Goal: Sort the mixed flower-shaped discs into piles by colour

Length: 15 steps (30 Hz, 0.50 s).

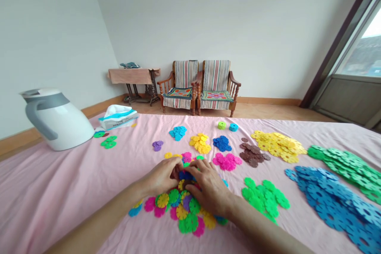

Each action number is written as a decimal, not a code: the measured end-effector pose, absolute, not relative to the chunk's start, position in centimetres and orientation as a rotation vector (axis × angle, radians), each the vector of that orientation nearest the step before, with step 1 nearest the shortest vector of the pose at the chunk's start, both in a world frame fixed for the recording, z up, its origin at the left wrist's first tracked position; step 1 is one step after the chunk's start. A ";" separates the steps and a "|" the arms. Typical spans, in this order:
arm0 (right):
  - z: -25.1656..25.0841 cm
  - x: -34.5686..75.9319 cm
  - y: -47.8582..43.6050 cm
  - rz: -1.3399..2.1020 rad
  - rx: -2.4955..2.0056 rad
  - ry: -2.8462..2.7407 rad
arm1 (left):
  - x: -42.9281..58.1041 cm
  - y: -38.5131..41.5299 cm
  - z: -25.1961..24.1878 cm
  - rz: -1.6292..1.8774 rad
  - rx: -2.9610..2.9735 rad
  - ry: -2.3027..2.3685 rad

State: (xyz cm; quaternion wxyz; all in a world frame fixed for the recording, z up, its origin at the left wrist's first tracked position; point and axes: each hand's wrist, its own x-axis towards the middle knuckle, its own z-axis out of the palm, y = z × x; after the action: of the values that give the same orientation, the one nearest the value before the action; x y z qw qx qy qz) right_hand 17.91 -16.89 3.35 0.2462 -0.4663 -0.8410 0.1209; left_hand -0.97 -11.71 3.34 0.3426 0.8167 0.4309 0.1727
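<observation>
A mixed pile of notched plastic flower discs in pink, green, yellow, purple and blue lies before me, with both hands over its upper part. My left hand is closed, its fingers curled inward at the pile; whatever they hold is hidden. My right hand reaches in from the other side, thumb and fingers apart above the discs. Between the two hands shows a dark blue disc. Beside my right hand are sorted heaps of green discs and pink discs.
Further heaps lie beyond: yellow discs, brown discs, large blue discs and large green discs. A white kettle and a tissue pack stand at left on the pink cloth. Two chairs are behind.
</observation>
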 end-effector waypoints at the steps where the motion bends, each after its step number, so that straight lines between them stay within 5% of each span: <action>1: 3.3 17.9 -16.8 0.332 -1.293 -2.291 | -0.9 -11.6 3.2 0.467 2.113 1.100; 15: 2.9 18.8 -16.2 0.451 -1.382 -2.197 | -1.7 -10.7 2.0 0.959 1.897 1.088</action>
State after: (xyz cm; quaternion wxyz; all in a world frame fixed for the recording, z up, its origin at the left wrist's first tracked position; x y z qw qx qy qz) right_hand 18.80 -16.23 2.86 0.2507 -0.5078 -0.8073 0.1657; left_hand -1.67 -10.72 2.04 0.3679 0.7388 0.4237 0.3733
